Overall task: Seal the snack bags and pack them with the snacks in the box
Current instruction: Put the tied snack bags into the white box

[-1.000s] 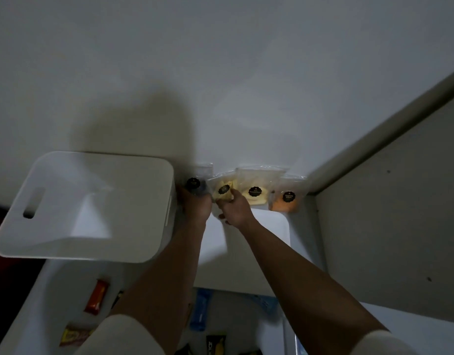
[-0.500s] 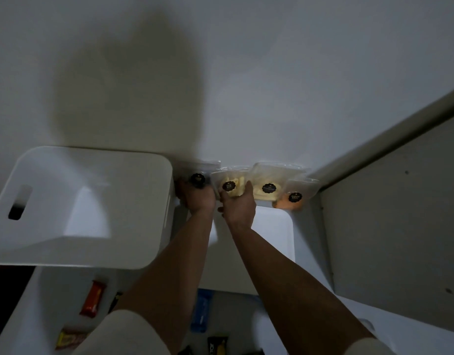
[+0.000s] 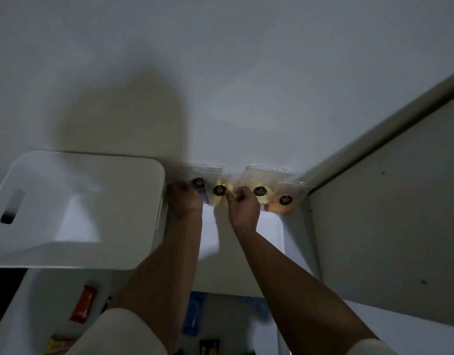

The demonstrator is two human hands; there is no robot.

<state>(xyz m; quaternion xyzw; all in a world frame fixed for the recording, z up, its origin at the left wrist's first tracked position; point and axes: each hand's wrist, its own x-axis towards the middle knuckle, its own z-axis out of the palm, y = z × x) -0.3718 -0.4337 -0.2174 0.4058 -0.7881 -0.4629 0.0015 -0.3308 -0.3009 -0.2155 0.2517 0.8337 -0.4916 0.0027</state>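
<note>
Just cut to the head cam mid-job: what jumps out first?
Both hands reach far forward to a row of clear snack bags with black round labels against the wall. The right hand pinches the yellow-filled bag; the left hand rests beside the darkest one. A big white box sits left.

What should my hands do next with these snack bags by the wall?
Probably lift out the yellow-snack bag: both the left hand and right hand are already on it, it leans in the row against the wall, and the white box beside it looks empty.
</note>
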